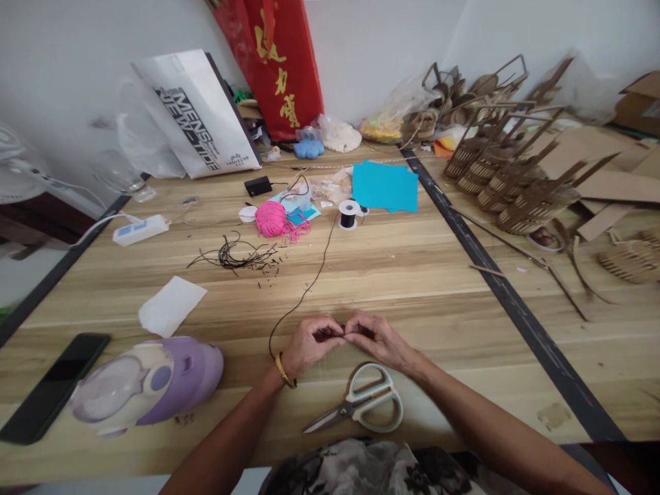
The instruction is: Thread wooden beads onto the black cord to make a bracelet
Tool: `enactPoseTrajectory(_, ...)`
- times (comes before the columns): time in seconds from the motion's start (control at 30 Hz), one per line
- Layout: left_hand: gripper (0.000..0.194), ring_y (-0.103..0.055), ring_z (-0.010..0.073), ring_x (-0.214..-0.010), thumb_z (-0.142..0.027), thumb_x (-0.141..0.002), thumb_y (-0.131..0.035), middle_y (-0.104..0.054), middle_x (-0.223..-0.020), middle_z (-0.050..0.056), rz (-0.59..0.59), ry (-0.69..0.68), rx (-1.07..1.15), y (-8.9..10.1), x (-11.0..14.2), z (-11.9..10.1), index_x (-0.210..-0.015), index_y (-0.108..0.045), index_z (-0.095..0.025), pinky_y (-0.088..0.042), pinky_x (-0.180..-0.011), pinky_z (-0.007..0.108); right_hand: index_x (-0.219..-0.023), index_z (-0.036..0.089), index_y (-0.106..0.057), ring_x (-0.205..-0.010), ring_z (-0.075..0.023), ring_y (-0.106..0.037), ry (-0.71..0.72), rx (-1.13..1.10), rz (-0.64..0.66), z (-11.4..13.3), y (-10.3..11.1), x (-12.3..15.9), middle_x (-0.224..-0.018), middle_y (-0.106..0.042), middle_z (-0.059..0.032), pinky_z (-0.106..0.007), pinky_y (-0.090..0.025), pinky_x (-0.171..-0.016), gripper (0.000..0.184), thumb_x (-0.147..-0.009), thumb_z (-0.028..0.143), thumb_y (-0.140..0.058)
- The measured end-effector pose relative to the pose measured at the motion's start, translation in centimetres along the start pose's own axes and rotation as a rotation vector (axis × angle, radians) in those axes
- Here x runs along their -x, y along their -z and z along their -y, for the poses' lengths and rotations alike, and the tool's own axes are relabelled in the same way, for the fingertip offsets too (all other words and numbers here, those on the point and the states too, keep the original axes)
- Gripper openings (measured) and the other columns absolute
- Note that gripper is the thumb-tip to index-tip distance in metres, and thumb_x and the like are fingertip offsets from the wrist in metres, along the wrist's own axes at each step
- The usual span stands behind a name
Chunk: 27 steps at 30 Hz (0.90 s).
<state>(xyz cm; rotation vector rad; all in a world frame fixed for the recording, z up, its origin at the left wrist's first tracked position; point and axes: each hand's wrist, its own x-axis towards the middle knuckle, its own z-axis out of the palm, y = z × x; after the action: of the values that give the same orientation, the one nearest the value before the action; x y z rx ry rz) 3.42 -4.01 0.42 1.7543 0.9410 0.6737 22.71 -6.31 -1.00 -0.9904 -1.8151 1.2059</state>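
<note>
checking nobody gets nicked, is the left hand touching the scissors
Apart: the head view shows a strip of bare tabletop between the left hand and the scissors.

A yellow, gold-looking bracelet (285, 371) circles the wrist of the left hand (314, 342), narrow and rounded, with a slight shine. Both forearms (477, 412) are bare. At the lower edge shows a garment (355, 469) of soft, creased cloth, pale grey and whitish, printed with large blurred black and dark-grey flower-like shapes.
</note>
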Motion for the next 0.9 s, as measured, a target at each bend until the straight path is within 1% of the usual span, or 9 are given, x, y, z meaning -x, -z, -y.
enactPoseTrajectory(0.1,0.009,-0.056,0.0131,-0.067,-0.022,-0.076,-0.066,-0.064,-0.071,0.005,-0.015,-0.016,-0.014,0.0,0.0,0.1,-0.074,-0.068,-0.013,-0.042,-0.062,0.023,-0.082,0.016,-0.058,-0.07,-0.0139,-0.049,-0.038,-0.03,-0.014,0.2,0.1,0.0,-0.074,-0.054,-0.002,-0.024,-0.038,-0.064,0.029,-0.09,0.044,-0.052)
enactPoseTrajectory(0.2,0.008,-0.057,0.0133,-0.068,-0.022,-0.076,-0.066,-0.064,-0.074,0.005,-0.061,-0.037,-0.045,0.3,-0.1,0.2,-0.074,-0.067,-0.014,-0.043,-0.061,0.023,-0.079,0.016,-0.057,-0.065,-0.0123,-0.045,-0.093,-0.087,-0.042,0.5,0.2,-0.1,-0.069,-0.049,-0.0001,-0.023,-0.036,-0.06,0.033,-0.089,0.047,-0.053)
enactPoseTrajectory(0.3,0.007,-0.059,0.0154,-0.076,-0.021,-0.077,-0.065,-0.065,-0.083,0.007,-0.103,-0.062,-0.116,0.9,-0.2,0.2,-0.074,-0.068,-0.015,-0.044,-0.066,0.025,-0.078,0.016,-0.054,-0.058,-0.0097,-0.04,-0.15,-0.184,-0.067,0.7,0.2,-0.1,-0.065,-0.045,0.0024,-0.022,-0.032,-0.054,0.034,-0.087,0.049,-0.054)
enactPoseTrajectory(0.4,0.006,-0.06,0.0174,-0.084,-0.019,-0.078,-0.063,-0.064,-0.093,0.008,-0.144,-0.066,-0.189,1.6,-0.3,0.3,-0.075,-0.067,-0.016,-0.046,-0.072,0.028,-0.078,0.016,-0.053,-0.056,-0.0089,-0.039,-0.18,-0.252,-0.103,0.5,0.3,-0.1,-0.064,-0.044,0.0033,-0.021,-0.03,-0.052,0.034,-0.086,0.049,-0.056)
enactPoseTrajectory(0.53,0.005,-0.058,0.0191,-0.089,-0.014,-0.077,-0.06,-0.063,-0.09,0.007,-0.192,-0.115,-0.283,2.4,-0.4,0.7,-0.074,-0.064,-0.016,-0.044,-0.085,0.034,-0.079,0.016,-0.054,-0.057,-0.009,-0.04,-0.196,-0.269,-0.132,0.1,0.2,0.0,-0.064,-0.046,0.0029,-0.022,-0.031,-0.051,0.033,-0.086,0.048,-0.057)
enactPoseTrajectory(0.63,0.005,-0.056,0.0198,-0.089,-0.013,-0.076,-0.06,-0.062,-0.087,0.006,-0.202,-0.141,-0.411,2.8,-0.4,0.9,-0.074,-0.063,-0.016,-0.043,-0.087,0.037,-0.079,0.016,-0.053,-0.055,-0.0086,-0.041,-0.207,-0.278,-0.154,0.0,0.2,-0.1,-0.064,-0.047,0.0028,-0.021,-0.031,-0.05,0.032,-0.085,0.047,-0.058)
enactPoseTrajectory(0.73,0.004,-0.054,0.0215,-0.09,-0.014,-0.075,-0.061,-0.061,-0.088,0.006,-0.177,-0.139,-0.551,3.1,-0.3,0.9,-0.075,-0.064,-0.016,-0.042,-0.089,0.04,-0.078,0.016,-0.053,-0.053,-0.0081,-0.04,-0.227,-0.286,-0.179,-0.1,0.2,-0.2,-0.063,-0.046,0.0034,-0.021,-0.03,-0.048,0.032,-0.084,0.047,-0.059)
enactPoseTrajectory(0.8,0.01,-0.053,0.023,-0.093,-0.013,-0.074,-0.06,-0.061,-0.092,0.007,-0.169,-0.126,-0.614,3.2,-0.2,1.0,-0.082,-0.066,-0.016,-0.042,-0.089,0.041,-0.077,0.016,-0.053,-0.052,-0.0079,-0.04,-0.234,-0.282,-0.194,-0.1,0.2,-0.3,-0.062,-0.045,0.0037,-0.021,-0.03,-0.048,0.032,-0.084,0.047,-0.059)
enactPoseTrajectory(0.9,0.028,-0.052,0.0241,-0.1,-0.005,-0.073,-0.053,-0.06,-0.099,0.009,-0.228,-0.126,-0.629,3.2,-0.1,1.3,-0.096,-0.066,-0.015,-0.042,-0.092,0.042,-0.077,0.016,-0.053,-0.053,-0.0078,-0.04,-0.23,-0.268,-0.205,-0.2,0.1,-0.4,-0.062,-0.046,0.0035,-0.021,-0.031,-0.048,0.032,-0.084,0.046,-0.059)
